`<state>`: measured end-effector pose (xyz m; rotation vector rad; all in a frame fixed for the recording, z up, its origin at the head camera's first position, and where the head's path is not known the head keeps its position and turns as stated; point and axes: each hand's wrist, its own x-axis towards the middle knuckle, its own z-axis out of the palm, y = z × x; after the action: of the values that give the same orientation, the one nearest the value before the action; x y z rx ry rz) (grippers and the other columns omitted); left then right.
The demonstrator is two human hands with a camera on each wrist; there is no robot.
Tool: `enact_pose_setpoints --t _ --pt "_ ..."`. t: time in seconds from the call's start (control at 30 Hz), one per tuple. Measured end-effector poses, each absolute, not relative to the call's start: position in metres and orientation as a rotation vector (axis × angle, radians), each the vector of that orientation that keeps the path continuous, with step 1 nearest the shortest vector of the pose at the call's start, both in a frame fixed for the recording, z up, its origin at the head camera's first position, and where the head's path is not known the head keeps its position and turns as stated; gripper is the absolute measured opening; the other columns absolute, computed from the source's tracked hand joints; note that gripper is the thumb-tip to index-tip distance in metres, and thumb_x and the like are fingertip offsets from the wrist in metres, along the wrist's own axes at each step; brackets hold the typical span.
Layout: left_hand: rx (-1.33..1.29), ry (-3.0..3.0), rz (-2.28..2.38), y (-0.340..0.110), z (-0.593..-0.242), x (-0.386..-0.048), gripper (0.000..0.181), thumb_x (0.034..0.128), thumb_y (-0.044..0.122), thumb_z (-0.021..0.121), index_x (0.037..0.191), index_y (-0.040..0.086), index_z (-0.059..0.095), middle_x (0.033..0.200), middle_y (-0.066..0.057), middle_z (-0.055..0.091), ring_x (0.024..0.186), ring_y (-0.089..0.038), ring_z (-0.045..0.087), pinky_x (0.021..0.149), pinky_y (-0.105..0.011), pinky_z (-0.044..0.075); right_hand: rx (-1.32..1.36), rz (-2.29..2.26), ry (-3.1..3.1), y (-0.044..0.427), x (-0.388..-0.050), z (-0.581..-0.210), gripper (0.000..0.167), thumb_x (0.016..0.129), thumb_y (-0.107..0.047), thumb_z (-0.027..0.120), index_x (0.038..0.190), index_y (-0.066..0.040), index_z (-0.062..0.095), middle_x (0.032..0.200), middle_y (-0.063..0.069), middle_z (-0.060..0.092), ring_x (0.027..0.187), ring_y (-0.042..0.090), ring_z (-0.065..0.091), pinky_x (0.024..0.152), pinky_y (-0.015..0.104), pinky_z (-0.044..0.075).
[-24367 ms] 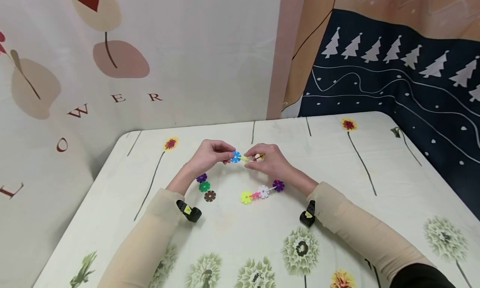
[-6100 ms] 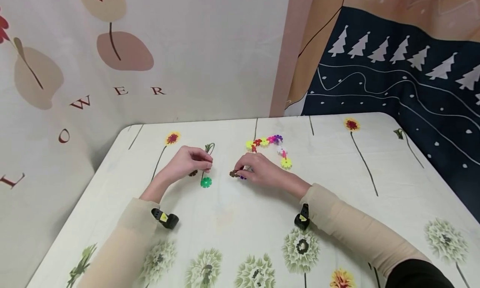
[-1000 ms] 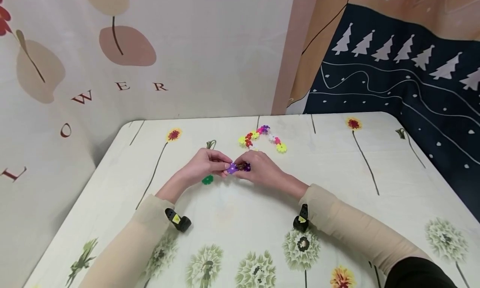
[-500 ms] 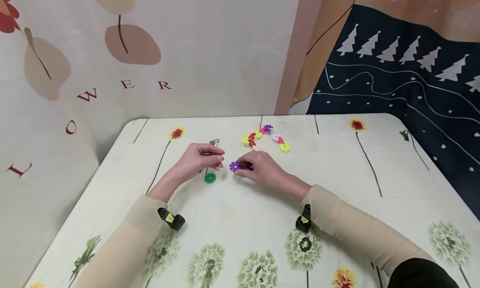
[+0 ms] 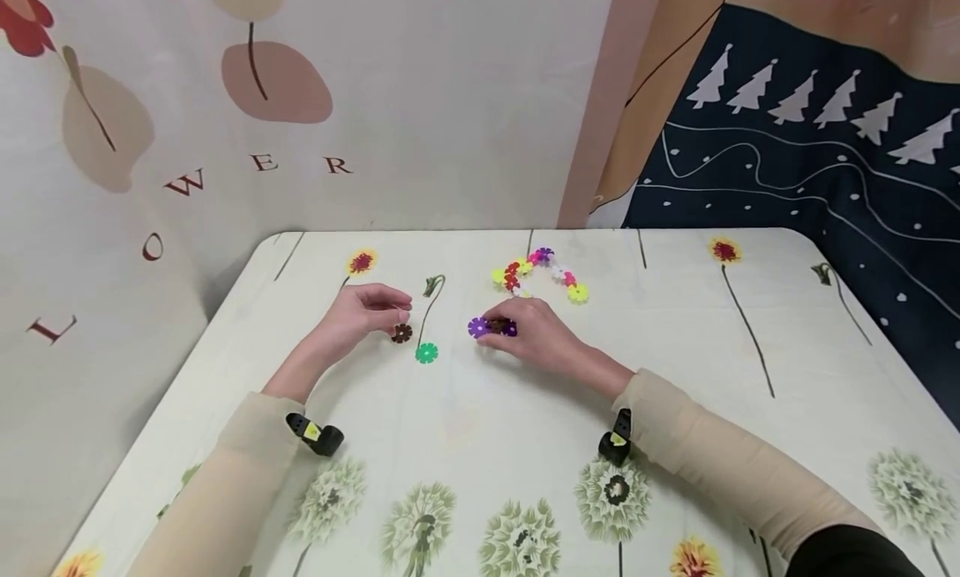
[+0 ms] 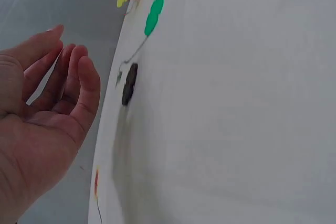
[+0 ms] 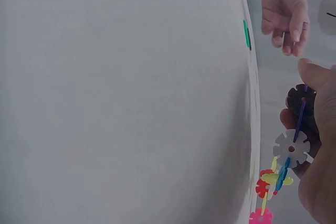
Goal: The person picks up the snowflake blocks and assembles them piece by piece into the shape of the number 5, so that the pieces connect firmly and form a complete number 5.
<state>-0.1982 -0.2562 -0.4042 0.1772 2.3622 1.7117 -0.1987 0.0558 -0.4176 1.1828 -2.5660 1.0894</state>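
Note:
My right hand (image 5: 536, 331) pinches a notched plastic flower disc chain near its end, where a purple disc (image 5: 477, 328) sticks out to the left. Beyond the fingers, the right wrist view has a brown disc (image 7: 300, 99), a white disc (image 7: 292, 149) and a blue disc (image 7: 282, 174) of this chain. My left hand (image 5: 348, 318) hovers over the table with loosely bent fingers and holds nothing. Close by its fingertips in the head view is a loose brown disc (image 5: 402, 333); the left wrist view puts that disc on the cloth, apart from the hand.
A loose green disc (image 5: 427, 353) lies between the hands. The chain's colourful far part (image 5: 522, 268) curves across the cloth behind the right hand, ending in a yellow disc (image 5: 577, 293). A flower-printed cloth (image 5: 465, 444) covers the table, with hanging curtains behind.
One second ago both hands were together at the purple disc. Since then my left hand has let go and moved left to the brown disc; the right keeps its hold.

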Motion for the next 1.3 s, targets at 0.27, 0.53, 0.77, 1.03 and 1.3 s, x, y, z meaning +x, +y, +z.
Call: enact_pose_setpoints --t 0.27,0.53,0.77,1.03,1.3 --pt "0.149 2.462 1.569 -0.275 -0.413 -0.201 0.035 0.0925 0.008 0.075 0.123 -0.007 0.067 0.115 -0.023 0.070 0.084 -0.019 0.069 0.075 -0.030 0.058 1.195 1.076 -2.552 0.056 -0.198 -0.419 0.029 0.087 -0.019 0.084 0.108 0.000 0.077 0.099 0.009 0.075 0.087 0.018 0.070 0.077 0.031 0.056" --pt "0.195 2.521 1.449 -0.280 -0.419 -0.201 0.034 0.0908 0.005 0.076 0.121 -0.008 0.068 0.108 -0.018 0.072 0.085 -0.016 0.067 0.073 -0.028 0.058 1.229 1.078 -2.516 0.055 -0.200 -0.419 0.028 0.086 -0.019 0.086 0.106 -0.001 0.078 0.096 0.008 0.076 0.085 0.017 0.069 0.076 0.030 0.056" --pt "0.250 2.603 1.333 -0.271 -0.419 -0.201 0.035 0.0853 -0.002 0.078 0.119 -0.008 0.070 0.103 -0.018 0.073 0.090 -0.018 0.065 0.074 -0.021 0.054 1.239 1.091 -2.506 0.055 -0.199 -0.419 0.027 0.084 -0.019 0.087 0.104 -0.002 0.078 0.094 0.006 0.076 0.083 0.016 0.069 0.075 0.029 0.055" --pt "0.344 2.691 1.166 -0.264 -0.415 -0.203 0.034 0.0815 -0.004 0.080 0.115 -0.005 0.073 0.096 -0.012 0.073 0.087 -0.022 0.063 0.075 -0.023 0.050 1.237 1.100 -2.520 0.054 -0.198 -0.417 0.028 0.084 -0.019 0.087 0.104 -0.001 0.078 0.094 0.007 0.076 0.083 0.016 0.069 0.074 0.028 0.056" --pt "0.368 2.708 1.127 -0.267 -0.418 -0.201 0.030 0.0810 -0.003 0.082 0.110 -0.003 0.076 0.095 -0.009 0.073 0.086 -0.021 0.061 0.077 -0.029 0.050 1.251 1.090 -2.549 0.051 -0.197 -0.419 0.028 0.084 -0.021 0.087 0.104 -0.002 0.078 0.094 0.006 0.076 0.083 0.015 0.068 0.074 0.027 0.054"
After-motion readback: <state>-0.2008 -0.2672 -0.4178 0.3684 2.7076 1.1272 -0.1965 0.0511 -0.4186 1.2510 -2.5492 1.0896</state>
